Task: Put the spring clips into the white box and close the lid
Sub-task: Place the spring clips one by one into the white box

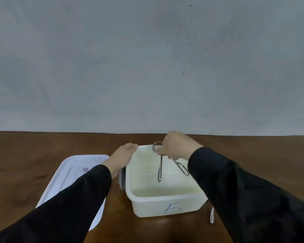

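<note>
Over the white box (165, 206) our right hand (175, 146) has fingers clamped on spring clips (160, 171); left hand (121, 155) steadies its rim. Another clip (212, 215) waits right; lid (68, 172) lies left, unclosed.

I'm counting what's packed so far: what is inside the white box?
The white box looks bare inside. The right hand holds spring clips above its interior, not yet released. The right sleeve covers its right edge.
</note>
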Demonstrator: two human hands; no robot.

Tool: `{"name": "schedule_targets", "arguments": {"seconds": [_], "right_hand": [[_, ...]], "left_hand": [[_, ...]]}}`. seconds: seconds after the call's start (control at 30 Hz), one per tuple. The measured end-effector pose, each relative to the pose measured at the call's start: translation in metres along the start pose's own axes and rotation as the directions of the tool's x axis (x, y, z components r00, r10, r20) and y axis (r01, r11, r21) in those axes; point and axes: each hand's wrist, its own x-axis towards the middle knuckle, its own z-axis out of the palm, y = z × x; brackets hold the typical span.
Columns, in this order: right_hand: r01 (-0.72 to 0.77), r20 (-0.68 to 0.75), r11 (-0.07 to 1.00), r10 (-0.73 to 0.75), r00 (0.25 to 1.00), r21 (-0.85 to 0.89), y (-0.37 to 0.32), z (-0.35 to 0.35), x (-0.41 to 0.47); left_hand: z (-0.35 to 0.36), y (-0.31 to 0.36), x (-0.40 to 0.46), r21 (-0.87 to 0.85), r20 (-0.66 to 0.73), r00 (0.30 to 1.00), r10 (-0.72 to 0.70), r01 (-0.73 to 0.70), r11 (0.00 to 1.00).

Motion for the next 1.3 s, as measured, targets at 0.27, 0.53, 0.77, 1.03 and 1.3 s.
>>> {"name": "schedule_targets", "arguments": {"seconds": [0.27,0.53,0.77,1.03,1.3], "right_hand": [[0.060,0.249,0.994,-0.036,0.968,-0.087,-0.039,0.103,0.036],[0.065,0.362,0.984,0.000,0.932,-0.167,-0.042,0.128,0.052],[0.069,0.082,0.974,-0.088,0.993,0.215,0.002,0.042,0.032],[-0.321,0.000,0.939,0.324,0.946,0.124,0.225,-0.045,-0.016],[-0.506,0.150,0.823,0.551,0.821,-0.258,0.300,0.024,-0.024]], "left_hand": [[0.003,0.001,0.001,0.064,-0.016,1.000,0.015,-0.014,0.998],[0.002,-0.001,0.003,0.077,-0.020,1.000,0.014,-0.012,0.997],[0.001,0.000,0.005,0.046,-0.062,0.998,0.027,-0.024,0.999],[0.002,-0.003,0.010,0.068,-0.099,0.995,0.015,-0.008,0.998],[0.009,0.002,0.005,0.044,-0.111,0.994,-0.008,0.013,0.999]]}}
